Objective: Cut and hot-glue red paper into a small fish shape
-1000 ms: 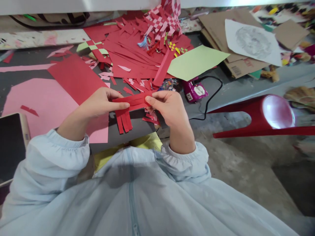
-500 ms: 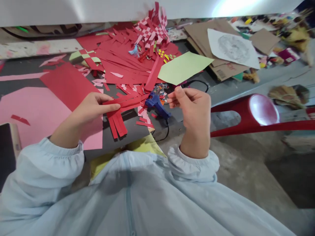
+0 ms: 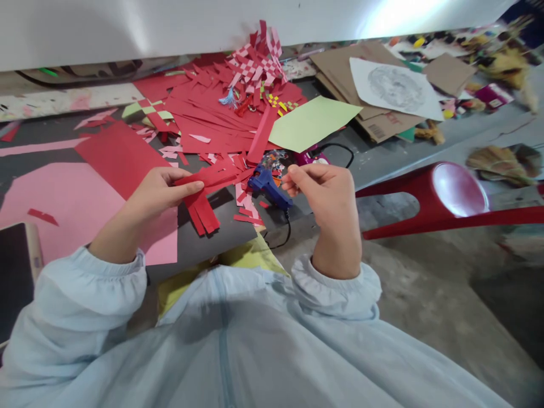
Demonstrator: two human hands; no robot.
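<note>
Between the thumb and fingers of my left hand [image 3: 164, 190] are several red paper strips [image 3: 203, 214]. Some strips point right, while others hang down toward me. My right hand [image 3: 325, 190] is raised to the right of them, its thumb and fingertips pinched together; whatever is between them, if anything, is too small to make out. Just left of those fingertips lies a blue glue gun [image 3: 271, 188] with a black cord, among red and pink paper scraps. Behind the strips, a folded red strip [image 3: 261, 133] leans across the pile.
Pink paper [image 3: 63, 198] and a phone [image 3: 17, 272] lie at the left. A light green sheet [image 3: 314, 122] lies beyond my right hand, near stacked cardboard [image 3: 382, 127] and a printed white sheet [image 3: 395, 88]. A red stool [image 3: 408, 181] stands at the right.
The camera view has tilted slightly, so the table appears a little lower. My right hand has moved slightly left, nearer the glue gun. My left hand still holds the strips.
</note>
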